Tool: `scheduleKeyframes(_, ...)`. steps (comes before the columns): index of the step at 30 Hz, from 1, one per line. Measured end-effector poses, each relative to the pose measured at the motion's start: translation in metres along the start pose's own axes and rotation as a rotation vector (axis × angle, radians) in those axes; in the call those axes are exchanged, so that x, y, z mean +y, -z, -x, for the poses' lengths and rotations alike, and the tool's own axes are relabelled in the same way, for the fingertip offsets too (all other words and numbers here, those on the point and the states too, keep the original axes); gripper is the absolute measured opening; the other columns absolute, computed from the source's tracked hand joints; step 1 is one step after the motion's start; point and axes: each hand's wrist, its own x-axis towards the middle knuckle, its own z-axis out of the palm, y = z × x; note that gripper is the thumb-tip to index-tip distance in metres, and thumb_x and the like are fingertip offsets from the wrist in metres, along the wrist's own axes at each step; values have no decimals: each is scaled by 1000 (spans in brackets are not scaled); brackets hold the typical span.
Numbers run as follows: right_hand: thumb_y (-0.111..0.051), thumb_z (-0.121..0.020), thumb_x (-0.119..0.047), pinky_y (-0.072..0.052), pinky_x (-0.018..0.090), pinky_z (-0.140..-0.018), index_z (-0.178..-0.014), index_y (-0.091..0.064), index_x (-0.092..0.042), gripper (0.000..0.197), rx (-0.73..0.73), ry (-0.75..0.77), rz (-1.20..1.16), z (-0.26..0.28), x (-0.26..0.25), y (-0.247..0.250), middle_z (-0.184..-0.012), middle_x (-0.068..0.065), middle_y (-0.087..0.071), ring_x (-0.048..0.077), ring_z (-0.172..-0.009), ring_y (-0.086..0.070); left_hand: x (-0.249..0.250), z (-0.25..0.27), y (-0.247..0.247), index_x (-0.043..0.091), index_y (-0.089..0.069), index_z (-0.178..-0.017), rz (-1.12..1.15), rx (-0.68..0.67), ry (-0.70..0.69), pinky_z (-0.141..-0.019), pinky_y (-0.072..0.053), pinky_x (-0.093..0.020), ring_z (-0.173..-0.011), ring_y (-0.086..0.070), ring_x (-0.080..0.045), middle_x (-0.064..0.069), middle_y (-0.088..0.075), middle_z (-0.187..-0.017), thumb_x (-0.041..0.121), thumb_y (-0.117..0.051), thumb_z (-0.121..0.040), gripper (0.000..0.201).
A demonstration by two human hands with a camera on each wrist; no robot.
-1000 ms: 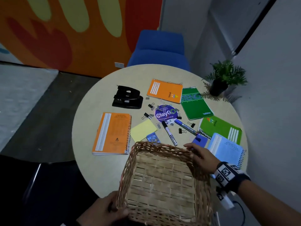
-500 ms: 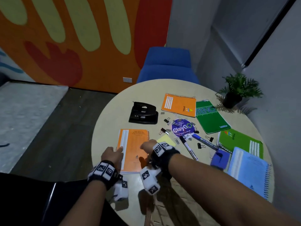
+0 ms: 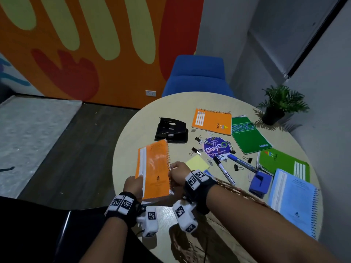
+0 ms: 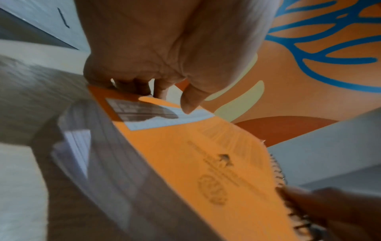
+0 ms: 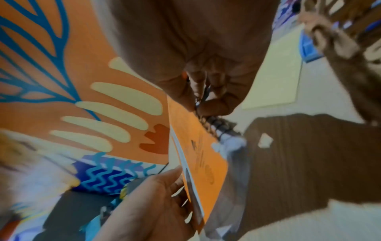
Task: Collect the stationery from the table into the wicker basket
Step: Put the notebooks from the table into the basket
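Note:
A large orange spiral notebook (image 3: 153,168) is lifted off the round table (image 3: 133,130) and tilted up. My left hand (image 3: 133,186) grips its white-striped left edge, thumb on the cover (image 4: 187,104). My right hand (image 3: 178,174) pinches the wire spiral on the right edge (image 5: 204,101). The wicker basket (image 3: 237,192) lies mostly hidden beneath my right forearm near the table's front. On the table lie a small orange notebook (image 3: 211,121), a green steno pad (image 3: 248,137), a green notebook (image 3: 281,162), a light blue notebook (image 3: 296,200), a yellow sticky pad (image 3: 197,163), two markers (image 3: 224,170) and a black hole punch (image 3: 171,130).
Several binder clips (image 3: 195,151) and paper clips lie around a purple round sticker (image 3: 216,148). A blue stapler-like block (image 3: 259,184) sits near the light blue notebook. A potted plant (image 3: 275,109) stands at the far right edge. A blue chair (image 3: 197,76) is behind the table.
Both hands left the basket, moved to the large orange notebook, and have now raised it off the table, tilted. The camera view shifted left and up.

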Motion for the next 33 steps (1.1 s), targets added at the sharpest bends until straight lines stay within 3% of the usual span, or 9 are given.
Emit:
scheduleKeyframes(6,-49,-92,0,-46,23,-54,-93,-47,-12,13,-59,247,-385,92,14,61,-75,2,-60,16,-66,-57,26,60,3,19,-51,-105,58,-44,-283,-76,-55,-41,-86,-66,-25,-9,-66,-99,32,-44,-96,17)
scheduleKeyframes(9,-54,-90,3,-49,19,-55,-95,-49,-13,17,-9,269,-507,132,58,92,-80,0,-69,10,-64,-65,42,110,-8,20,-45,-109,95,-231,-436,-59,-53,-32,-79,-69,-23,-7,-70,-92,27,-45,-98,13)
scheduleKeyframes(11,-59,-86,4,-49,20,-62,-97,-49,-15,24,32,260,-468,157,93,100,-77,-6,-69,7,-69,-67,37,128,-22,27,-41,-116,6,-326,-534,-64,-55,-33,-82,-71,-21,-5,-72,-93,22,-49,-97,21)
scheduleKeyframes(13,-67,-82,-2,-50,18,-65,-101,-51,-14,28,63,198,-417,176,131,97,-79,-7,-69,3,-73,-66,21,137,-42,34,-37,-124,-197,-402,-629,-75,-56,-35,-84,-70,-18,-5,-72,-91,19,-49,-96,34)
scheduleKeyframes(16,-76,-69,-24,-51,27,-70,-100,-53,-12,40,61,48,-317,188,179,79,-76,-6,-67,8,-70,-64,-3,146,-69,29,-38,-132,-454,-438,-742,-70,-50,-18,-82,-66,-7,7,-70,-95,20,-49,-93,41)
scheduleKeyframes(19,-64,-84,-2,-50,27,-53,-101,-44,-1,26,-69,-99,-427,177,207,55,-61,3,-68,13,-50,-62,-14,147,-80,24,-42,-135,-629,-384,-806,-79,-48,-21,-98,-64,-13,2,-68,-113,15,-48,-92,44)
scheduleKeyframes(22,-52,-92,-7,-50,30,-54,-101,-44,-5,13,-155,-238,-460,158,216,45,-83,22,-70,24,-61,-63,-18,141,-87,20,-49,-121,-880,-319,-845,-78,-47,-28,-97,-64,-22,-2,-67,-109,15,-45,-92,30)
scheduleKeyframes(28,-54,-86,1,-44,31,-49,-80,-41,-12,20,-49,-368,-420,134,228,36,-69,12,-49,22,-58,-52,-31,140,-101,18,-54,-117,-1276,-273,-921,-81,-52,-32,-98,-64,-22,-2,-62,-115,20,-50,-89,29)
scheduleKeyframes(33,-57,-83,1,-47,29,-48,-78,-40,-15,25,64,-387,-480,131,225,29,-69,10,-44,20,-54,-49,-60,152,-104,16,-59,-100,-1411,-563,-1012,-83,-53,-38,-102,-57,-23,-5,-53,-112,23,-49,-88,17)
